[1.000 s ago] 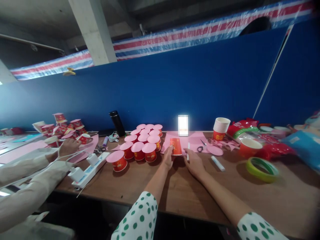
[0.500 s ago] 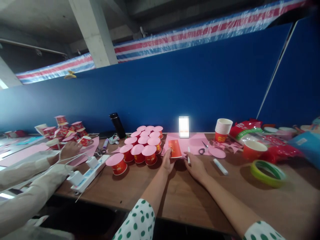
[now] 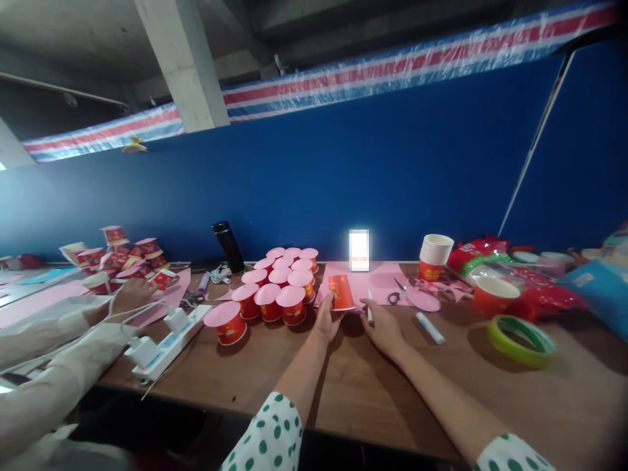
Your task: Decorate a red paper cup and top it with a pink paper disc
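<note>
My left hand (image 3: pixel 328 320) is closed around a red paper cup (image 3: pixel 342 292) with gold print, its pale rim towards the table edge. Just to the right, my right hand (image 3: pixel 385 327) is closed on a slim white pen-like stick (image 3: pixel 369 306), apart from the cup. Beneath and behind both lies a pink paper sheet (image 3: pixel 366 278). Scissors (image 3: pixel 394 297) and a round pink paper disc (image 3: pixel 424 300) are near my right hand, with a white tube (image 3: pixel 430 328) closer to me. Several upturned red cups topped with pink discs (image 3: pixel 290 296) stand left of my hands.
A stack of paper cups (image 3: pixel 436 255), a single cup (image 3: pixel 495 296), green tape (image 3: pixel 521 341) and red plastic packaging (image 3: pixel 549 288) stand to the right. At left are a power strip (image 3: pixel 171 343), a black bottle (image 3: pixel 228 247) and another person's hand (image 3: pixel 133 294) by more cups.
The view has shifted slightly, so the table things sit a little further left. Both my hands keep their holds, with no clear movement of the cup or the stick.
</note>
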{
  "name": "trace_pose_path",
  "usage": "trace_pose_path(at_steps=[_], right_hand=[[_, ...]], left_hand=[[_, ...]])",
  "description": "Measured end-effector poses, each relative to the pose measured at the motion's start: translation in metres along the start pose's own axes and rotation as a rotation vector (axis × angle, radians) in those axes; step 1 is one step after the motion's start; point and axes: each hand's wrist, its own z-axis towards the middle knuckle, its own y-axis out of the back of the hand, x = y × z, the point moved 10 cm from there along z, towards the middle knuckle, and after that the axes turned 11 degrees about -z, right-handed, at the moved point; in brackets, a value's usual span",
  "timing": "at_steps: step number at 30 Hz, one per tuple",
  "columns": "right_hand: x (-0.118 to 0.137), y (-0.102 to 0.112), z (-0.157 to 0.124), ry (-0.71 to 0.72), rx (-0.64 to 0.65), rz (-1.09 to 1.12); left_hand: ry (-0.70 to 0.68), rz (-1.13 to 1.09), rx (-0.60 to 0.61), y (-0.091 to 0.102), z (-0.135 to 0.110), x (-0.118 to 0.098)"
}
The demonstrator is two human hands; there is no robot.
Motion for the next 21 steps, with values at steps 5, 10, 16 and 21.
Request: trace_pose_path(at_steps=[5, 10, 16, 21], right_hand=[[0.001, 0.002, 0.000, 0.003, -0.006, -0.004], [0.003, 0.004, 0.000, 0.012, -0.028, -0.010], [-0.001, 0.005, -0.001, -0.002, -0.052, 0.052], [0.009, 0.031, -0.006, 0.094, -0.264, 0.113]], left_hand=[[0.005, 0.003, 0.015, -0.001, 0.000, 0.001], [0.006, 0.009, 0.012, 0.002, 0.001, 0.002], [0.011, 0.020, 0.000, 0.005, 0.004, 0.005], [0.002, 0.030, 0.072, -0.001, 0.005, 0.007]])
